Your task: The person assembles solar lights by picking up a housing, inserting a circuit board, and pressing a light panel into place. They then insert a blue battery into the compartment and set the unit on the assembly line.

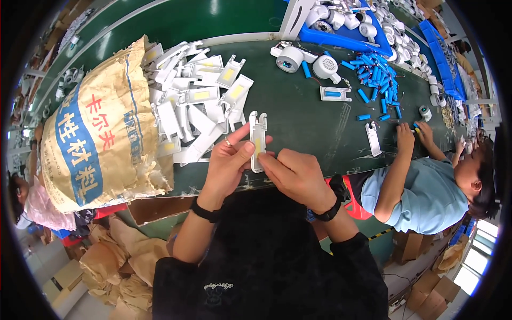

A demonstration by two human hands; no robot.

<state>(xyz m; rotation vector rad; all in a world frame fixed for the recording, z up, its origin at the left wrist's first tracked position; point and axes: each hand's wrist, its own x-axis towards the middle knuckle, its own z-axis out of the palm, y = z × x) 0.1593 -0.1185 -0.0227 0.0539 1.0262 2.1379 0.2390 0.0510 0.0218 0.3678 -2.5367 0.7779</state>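
A long white plastic lamp housing point(258, 140) with a yellow LED strip stands nearly upright in front of me, above the table's near edge. My left hand point(226, 164) holds it from the left, thumb on its front and fingers behind. At its lower right edge, the closed fingers of my right hand point(300, 175) grip it; what their tips press on is hidden. Just left of my hands lies a loose heap of similar white housings point(200, 96), several showing yellow strips.
A torn paper sack point(85, 144) lies at left, its mouth toward the heap. Blue cylindrical cells point(376, 74), a round white lamp head point(325, 68) and a blue tray point(341, 45) of white parts lie right. A co-worker in a light-blue shirt point(421, 192) reaches onto the green table point(298, 128).
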